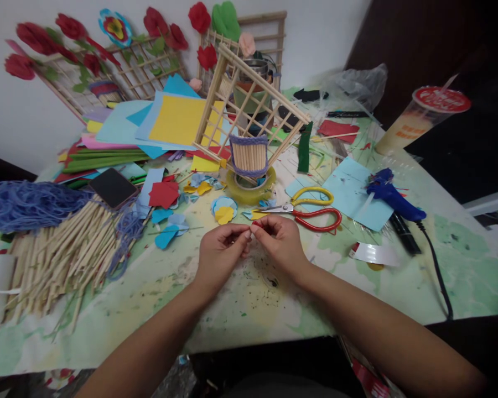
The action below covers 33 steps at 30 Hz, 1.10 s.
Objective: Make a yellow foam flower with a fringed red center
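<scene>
My left hand (221, 251) and my right hand (283, 243) meet fingertip to fingertip above the table. Between the right thumb and forefinger shows a bit of red paper (257, 223), mostly hidden by the fingers. The left fingers are pinched at its edge; whether they also grip it is hard to see. Just beyond the right hand lie scissors (292, 208) with one yellow and one red handle. Cut paper petals in blue and yellow (224, 210) lie beyond the left hand. Behind them a roll of tape (249, 190) sits under a tilted stick lattice (253, 99).
Wooden sticks (62, 260), purple yarn (29, 204) and a dark phone-like slab (113, 188) lie left. On the right are a blue glue gun (394, 196) with its cord, light blue paper (348, 190) and a lidded drink cup (423, 119). Paper flowers (116, 27) stand along the wall.
</scene>
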{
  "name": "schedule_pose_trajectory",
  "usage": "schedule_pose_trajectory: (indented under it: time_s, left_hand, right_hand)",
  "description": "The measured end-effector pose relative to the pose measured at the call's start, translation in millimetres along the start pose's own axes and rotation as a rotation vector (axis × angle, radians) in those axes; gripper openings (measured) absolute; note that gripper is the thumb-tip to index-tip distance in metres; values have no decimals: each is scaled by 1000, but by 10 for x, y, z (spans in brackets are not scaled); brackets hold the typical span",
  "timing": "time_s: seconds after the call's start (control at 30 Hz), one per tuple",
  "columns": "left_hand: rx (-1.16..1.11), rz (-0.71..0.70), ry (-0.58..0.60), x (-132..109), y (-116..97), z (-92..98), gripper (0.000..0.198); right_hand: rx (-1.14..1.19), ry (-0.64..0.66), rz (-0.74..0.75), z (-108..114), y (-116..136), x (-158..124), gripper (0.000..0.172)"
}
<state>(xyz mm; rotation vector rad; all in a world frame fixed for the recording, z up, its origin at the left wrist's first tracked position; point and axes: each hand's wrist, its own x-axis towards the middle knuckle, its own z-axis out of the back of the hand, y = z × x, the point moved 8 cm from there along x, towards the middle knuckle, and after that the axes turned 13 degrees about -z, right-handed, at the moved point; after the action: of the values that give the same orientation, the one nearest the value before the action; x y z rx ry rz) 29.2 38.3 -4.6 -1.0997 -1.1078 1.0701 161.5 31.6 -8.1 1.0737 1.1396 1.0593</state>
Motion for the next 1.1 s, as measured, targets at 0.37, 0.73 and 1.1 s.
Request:
schedule_pose_trajectory:
  time_s: [0.37,0.73,1.1]
  left_hand:
    - [-142,87,-13,-18,104,-13,18]
    - [-218,117,-19,-16,145,-32,17]
    - [-367,240,-94,-21,212,-41,23]
  right_hand:
    - [35,29,6,1,50,-23,16]
    - [26,13,-59,-16,-11,0,9]
    - [-138,31,35,-80,30,-5,13]
